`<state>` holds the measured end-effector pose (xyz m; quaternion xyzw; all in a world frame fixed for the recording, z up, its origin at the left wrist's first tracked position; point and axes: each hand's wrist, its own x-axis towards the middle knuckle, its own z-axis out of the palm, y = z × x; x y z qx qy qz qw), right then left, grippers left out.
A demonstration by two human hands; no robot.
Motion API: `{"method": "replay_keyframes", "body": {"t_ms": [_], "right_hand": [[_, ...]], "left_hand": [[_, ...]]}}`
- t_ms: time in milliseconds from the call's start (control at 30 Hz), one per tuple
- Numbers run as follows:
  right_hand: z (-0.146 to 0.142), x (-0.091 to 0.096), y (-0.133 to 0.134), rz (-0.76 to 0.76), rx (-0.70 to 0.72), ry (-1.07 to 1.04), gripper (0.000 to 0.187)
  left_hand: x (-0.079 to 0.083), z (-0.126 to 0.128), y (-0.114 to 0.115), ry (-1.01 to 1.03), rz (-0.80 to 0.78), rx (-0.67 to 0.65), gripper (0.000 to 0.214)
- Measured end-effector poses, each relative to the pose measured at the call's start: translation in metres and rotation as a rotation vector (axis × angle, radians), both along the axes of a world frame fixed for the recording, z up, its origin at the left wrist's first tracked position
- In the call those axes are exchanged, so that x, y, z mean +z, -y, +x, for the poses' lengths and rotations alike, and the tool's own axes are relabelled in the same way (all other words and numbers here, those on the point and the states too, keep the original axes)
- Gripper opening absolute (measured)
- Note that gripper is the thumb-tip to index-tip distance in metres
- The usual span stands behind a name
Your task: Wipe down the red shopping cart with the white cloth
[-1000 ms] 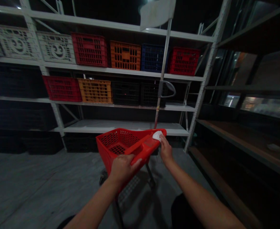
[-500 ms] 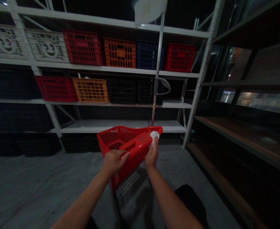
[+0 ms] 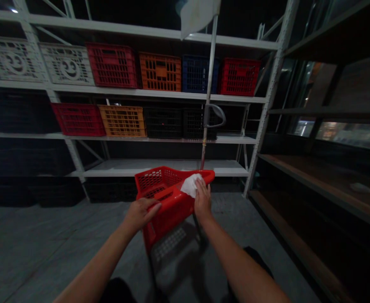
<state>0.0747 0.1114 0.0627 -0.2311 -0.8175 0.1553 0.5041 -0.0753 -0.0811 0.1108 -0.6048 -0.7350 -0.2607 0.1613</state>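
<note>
In front of me stands a red plastic shopping cart [image 3: 169, 214] with a perforated basket. My left hand [image 3: 142, 212] grips the near left end of its rim, thumb on top and fingers partly hidden. A crumpled white cloth [image 3: 190, 185], perhaps a paper wipe, lies pressed against the top of the rim at the right. My right hand [image 3: 203, 200] holds that cloth down with its fingers. A metal pole [image 3: 210, 71] with a grey loop handle and a white flag rises at the cart's far right.
White metal shelving [image 3: 159, 93] ahead carries several plastic crates, among them an orange crate [image 3: 160, 71] and a yellow crate [image 3: 122, 120]. Brown shelves [image 3: 317, 168] run along the right side. Grey concrete floor [image 3: 55, 240] spreads around the cart.
My right hand has slid the cloth leftward along the rim, and more of the cloth now shows. My left hand, still on the rim, appears slightly further left.
</note>
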Motion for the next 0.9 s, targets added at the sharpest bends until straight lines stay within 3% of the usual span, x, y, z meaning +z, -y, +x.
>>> {"method": "replay_keyframes", "body": {"t_ms": [267,367,467,567,667,800,900], "right_hand": [[0.031,0.063,-0.082,0.182,0.019,0.573,0.034],[0.037,0.090,-0.094,0.218,0.158,0.757,0.034],[0.033,0.106,-0.088,0.257,0.263,0.785,0.034],[0.018,0.106,-0.069,0.304,0.236,0.822,0.042],[-0.003,0.093,-0.044,0.313,0.177,0.905,0.053],[-0.027,0.076,-0.015,0.238,0.009,0.833,0.060],[-0.032,0.070,-0.003,0.237,0.000,0.765,0.055]], "left_hand": [[0.011,-0.028,0.020,0.068,-0.087,0.004,0.041],[0.026,-0.028,0.027,0.080,-0.211,0.035,0.044],[0.039,-0.015,0.023,-0.016,-0.268,0.185,0.049],[0.042,0.005,0.008,-0.084,-0.312,0.383,0.057],[0.036,0.015,-0.005,-0.090,-0.375,0.530,0.065],[0.030,0.002,-0.007,-0.140,-0.410,0.566,0.067],[0.031,-0.017,0.000,-0.118,-0.429,0.562,0.067]]}}
